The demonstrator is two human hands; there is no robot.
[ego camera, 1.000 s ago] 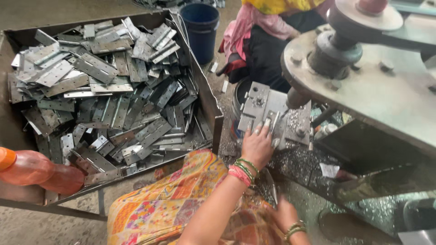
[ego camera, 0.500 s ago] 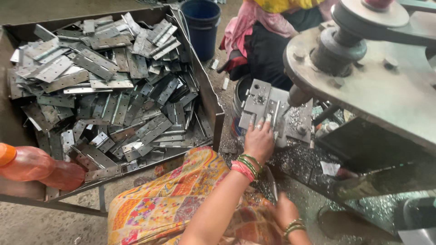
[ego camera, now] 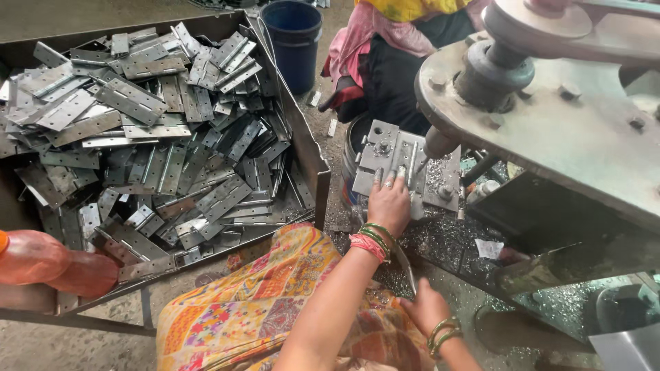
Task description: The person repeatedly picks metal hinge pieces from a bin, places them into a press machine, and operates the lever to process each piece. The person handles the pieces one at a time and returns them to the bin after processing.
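My left hand (ego camera: 388, 200) rests fingers-down on a grey metal hinge (ego camera: 402, 168), holding it flat on the steel die block (ego camera: 375, 148) of a press machine. The press ram (ego camera: 440, 141) stands just right of my fingers. Lower down, over my patterned yellow cloth (ego camera: 275, 309), my right hand (ego camera: 426, 306) is curled around the end of a thin metal bar (ego camera: 405, 264). Both wrists wear green and red bangles.
A big metal tray (ego camera: 309, 148) heaped with several grey hinges (ego camera: 158, 144) fills the left. A blue bucket (ego camera: 292, 38) stands behind it. Another person (ego camera: 392, 62) sits beyond the die. The press's heavy frame (ego camera: 570, 124) overhangs the right; metal shavings (ego camera: 447, 240) lie below. An orange bottle (ego camera: 48, 264) lies at bottom left.
My left hand has stayed on the die and shifted its fingers slightly over the hinge. My right hand stays low by the cloth. The view has drifted a little.
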